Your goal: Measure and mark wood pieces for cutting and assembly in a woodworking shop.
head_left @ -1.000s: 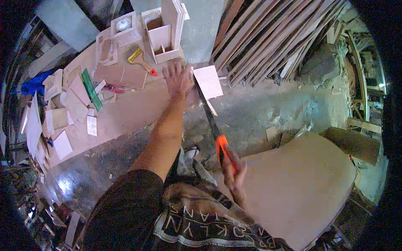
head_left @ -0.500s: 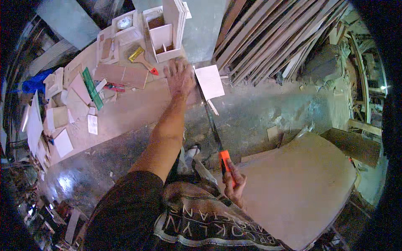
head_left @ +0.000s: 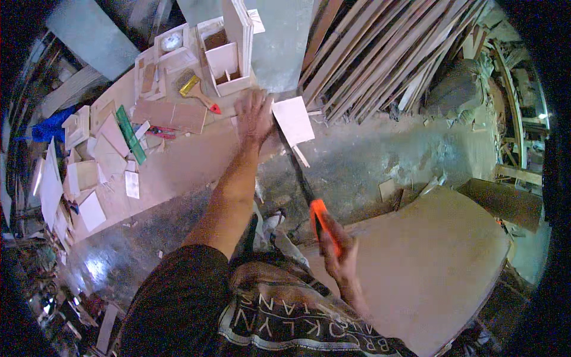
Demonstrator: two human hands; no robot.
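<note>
My right hand (head_left: 339,247) is wrapped round the orange-and-black handle of a handsaw (head_left: 303,178). The saw's dark blade points away from me, passing the bench's right end alongside a pale square wood piece (head_left: 294,121). That piece juts out beyond the bench, right of the blade, and a thin wood strip (head_left: 301,156) hangs below it. Pressed down on the bench end, just left of the blade, is my left hand (head_left: 254,116), its fingers stretched forward. Whatever lies beneath the palm is mostly hidden, and so is where the teeth meet the wood.
The workbench (head_left: 196,157) carries a paintbrush (head_left: 199,94), a brown board (head_left: 169,115), a green strip (head_left: 131,134), an open wooden box (head_left: 229,62) and several offcuts. Long wood strips (head_left: 386,53) lean behind at right. A large panel (head_left: 416,262) lies beside my right arm.
My right hand and the saw have moved forward, away from me, and the blade reaches farther past the wood piece. My left hand stays pressed at the bench end.
</note>
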